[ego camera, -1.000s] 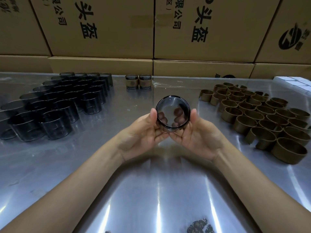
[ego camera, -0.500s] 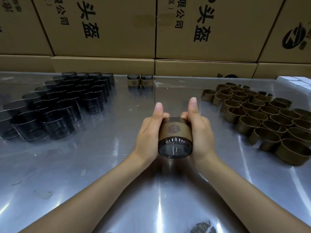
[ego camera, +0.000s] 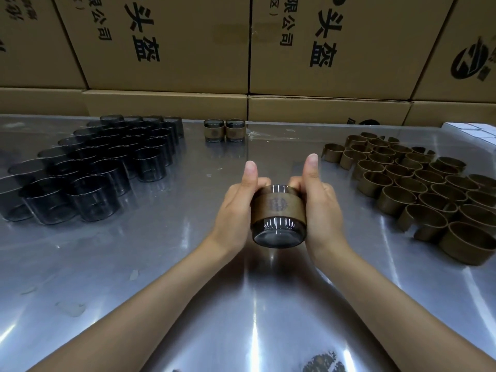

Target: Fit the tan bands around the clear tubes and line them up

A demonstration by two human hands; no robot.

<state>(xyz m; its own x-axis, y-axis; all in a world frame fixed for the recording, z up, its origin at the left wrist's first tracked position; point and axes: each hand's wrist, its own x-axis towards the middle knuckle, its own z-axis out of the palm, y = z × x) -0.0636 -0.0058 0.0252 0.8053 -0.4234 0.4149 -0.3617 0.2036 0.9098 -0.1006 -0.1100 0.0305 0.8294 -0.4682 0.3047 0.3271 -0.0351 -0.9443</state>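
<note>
A clear smoky tube (ego camera: 277,234) with a tan band (ego camera: 279,206) around its middle lies on its side between my hands, above the steel table's centre. My left hand (ego camera: 237,208) holds its left side and my right hand (ego camera: 320,208) its right side, fingers curled behind it and both thumbs pointing up. A printed emblem on the band faces me. Several bare clear tubes (ego camera: 94,167) stand in rows at the left. Several loose tan bands (ego camera: 418,183) lie at the right. Two banded tubes (ego camera: 224,130) stand side by side at the back centre.
The shiny steel table (ego camera: 161,264) runs to a wall of stacked cardboard boxes (ego camera: 171,44) at the back. White flat pieces (ego camera: 472,130) lie at the far right edge. A dark smudge (ego camera: 323,362) marks the table near the front.
The tube was turned from mouth-up to lying on its side with the band's emblem facing me. Since half a second ago, my hands hold it nearly still, slightly lower.
</note>
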